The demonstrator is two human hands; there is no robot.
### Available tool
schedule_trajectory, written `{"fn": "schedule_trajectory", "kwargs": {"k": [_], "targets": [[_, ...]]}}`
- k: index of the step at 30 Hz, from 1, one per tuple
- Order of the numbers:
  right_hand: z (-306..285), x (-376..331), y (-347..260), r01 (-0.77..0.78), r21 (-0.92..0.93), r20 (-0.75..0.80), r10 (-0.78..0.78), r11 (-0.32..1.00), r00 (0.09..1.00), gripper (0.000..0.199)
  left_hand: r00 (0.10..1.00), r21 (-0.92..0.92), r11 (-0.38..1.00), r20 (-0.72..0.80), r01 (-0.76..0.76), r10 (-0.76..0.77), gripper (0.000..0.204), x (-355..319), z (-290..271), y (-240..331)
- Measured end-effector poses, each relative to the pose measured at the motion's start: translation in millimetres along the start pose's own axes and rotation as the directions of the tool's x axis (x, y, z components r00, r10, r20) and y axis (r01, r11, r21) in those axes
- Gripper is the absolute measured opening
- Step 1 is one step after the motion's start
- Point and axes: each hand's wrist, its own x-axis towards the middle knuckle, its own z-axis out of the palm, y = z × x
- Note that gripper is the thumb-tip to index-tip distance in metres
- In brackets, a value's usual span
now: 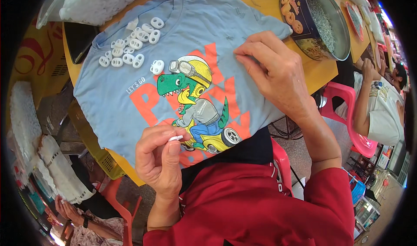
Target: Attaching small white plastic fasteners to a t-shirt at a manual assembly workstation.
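On the shirt-covered table (321,68), left hand (158,159) pinches a half-hidden white piece (175,138); right hand (271,70) presses, fingertips together.

- The left hand (158,159) is held up, close to the body. Its fingers (152,137) are curled in, and the thumb tip and first finger pinch together.
- The left wrist is bent, and the bare forearm goes down into a red sleeve.
- The right hand (271,74) reaches out farther, palm down, with fingertips (243,50) bunched and pressing down.
- The right forearm is bare to the red sleeve.
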Motion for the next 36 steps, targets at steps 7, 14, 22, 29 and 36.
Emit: {"fn": "schedule_trajectory", "kwargs": {"k": [7,14,22,29,36], "targets": [[-1,7,-2,0.067,-0.03,0.073,-0.065,0.997,0.995,0.012,1.0,0.024,1.0,0.013,0.001,-0.002,0.016,-1,0,2],[-7,10,-2,0.011,0.008,0.092,-0.012,1.0,0.996,0.011,1.0,0.013,1.0,0.018,-0.002,0.002,0.016,-1,1,1],[-8,12,-7,0.047,-0.05,0.169,-0.038,0.998,0.985,0.01,1.0,-0.01,1.0,0.015,0.004,-0.003,0.016,-2,-1,1],[-9,11,-9,0.096,0.097,0.05,-0.101,0.991,0.994,0.014,1.0,-0.022,1.0,0.019,0.011,-0.011,0.016,-3,0,0],[-16,8,-9,-0.454,0.804,0.363,0.288,0.383,0.886,0.019,0.987,-0.016,0.987,-0.019,0.161,-0.161,0.018,0,0,18]]}}
